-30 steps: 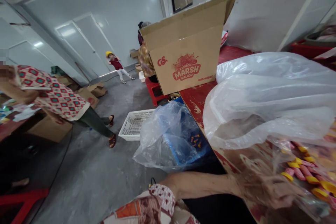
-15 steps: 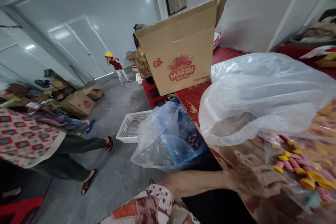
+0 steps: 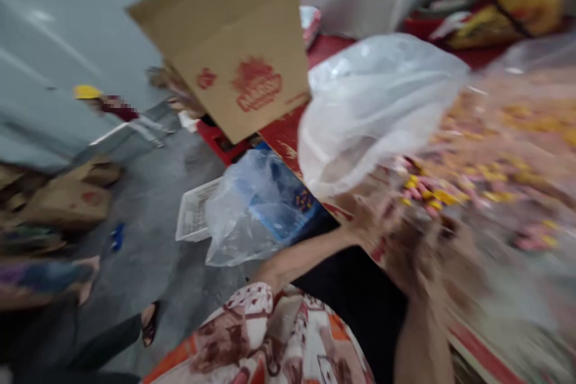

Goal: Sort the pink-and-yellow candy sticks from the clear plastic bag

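Observation:
My left hand (image 3: 375, 219) is at the table edge, beside the pile of small pink pieces with yellow ends (image 3: 432, 192). My right hand (image 3: 429, 246) reaches in from below, close to the left and just under the same pile. Both are smeared by motion, so their fingers and anything in them cannot be made out. A large clear plastic bag (image 3: 499, 126) spreads over more of the pink and yellow pieces to the right. The whitish, puffed-up part of the plastic (image 3: 364, 102) stands just beyond my left hand.
A cardboard box printed "Marsh Mallow" (image 3: 234, 54) stands on the red table (image 3: 283, 138). Below the edge is a blue crate (image 3: 279, 216) lined with clear plastic, beside a white basket (image 3: 193, 213). Cartons (image 3: 67, 198) lie on the floor. People are at the left.
The view has swung right and down and is blurred. My right arm has come into plain view beside the left. My left hand has drawn back toward the table edge.

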The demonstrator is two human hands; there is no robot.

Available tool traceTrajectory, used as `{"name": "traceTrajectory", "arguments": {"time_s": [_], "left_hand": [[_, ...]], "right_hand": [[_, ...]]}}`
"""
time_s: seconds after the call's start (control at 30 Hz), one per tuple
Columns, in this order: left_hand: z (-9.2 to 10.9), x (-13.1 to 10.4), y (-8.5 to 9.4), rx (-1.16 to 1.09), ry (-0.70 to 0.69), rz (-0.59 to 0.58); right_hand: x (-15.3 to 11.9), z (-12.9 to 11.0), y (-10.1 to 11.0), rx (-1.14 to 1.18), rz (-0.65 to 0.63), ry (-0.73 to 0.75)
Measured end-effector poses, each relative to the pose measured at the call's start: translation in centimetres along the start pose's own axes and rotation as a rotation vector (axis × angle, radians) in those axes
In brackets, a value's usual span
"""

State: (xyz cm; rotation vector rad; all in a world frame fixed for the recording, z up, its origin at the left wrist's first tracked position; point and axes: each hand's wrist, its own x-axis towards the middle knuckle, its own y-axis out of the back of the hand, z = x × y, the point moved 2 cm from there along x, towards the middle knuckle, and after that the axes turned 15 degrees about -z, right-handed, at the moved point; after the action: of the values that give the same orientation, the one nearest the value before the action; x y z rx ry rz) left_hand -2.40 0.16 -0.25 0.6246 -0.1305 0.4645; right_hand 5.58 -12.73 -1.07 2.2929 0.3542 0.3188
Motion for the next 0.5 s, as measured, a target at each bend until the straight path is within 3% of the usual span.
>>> {"name": "traceTrajectory", "arguments": {"time_s": [0.07,0.17,0.37,0.5], "left_hand": [[0.4,-0.3,0.5,-0.189,0.125,0.057],[-0.1,0.2,0.4,-0.292,0.187,-0.022],[-1.1,1.7,-0.8,0.229,-0.059,-0.239],[-1.7,2.9,-0.3,0.259,-0.043,-0.410]], "right_hand": [[-0.4,0.7,-0.1,0.034,-0.049,-0.001],[0.5,1.0,-1.4,0.044,-0.112,0.022],[1.0,1.6,-2.3,0.099,-0.051,0.049],[0.7,1.6,-2.3,0.076,-0.062,0.045]]}}
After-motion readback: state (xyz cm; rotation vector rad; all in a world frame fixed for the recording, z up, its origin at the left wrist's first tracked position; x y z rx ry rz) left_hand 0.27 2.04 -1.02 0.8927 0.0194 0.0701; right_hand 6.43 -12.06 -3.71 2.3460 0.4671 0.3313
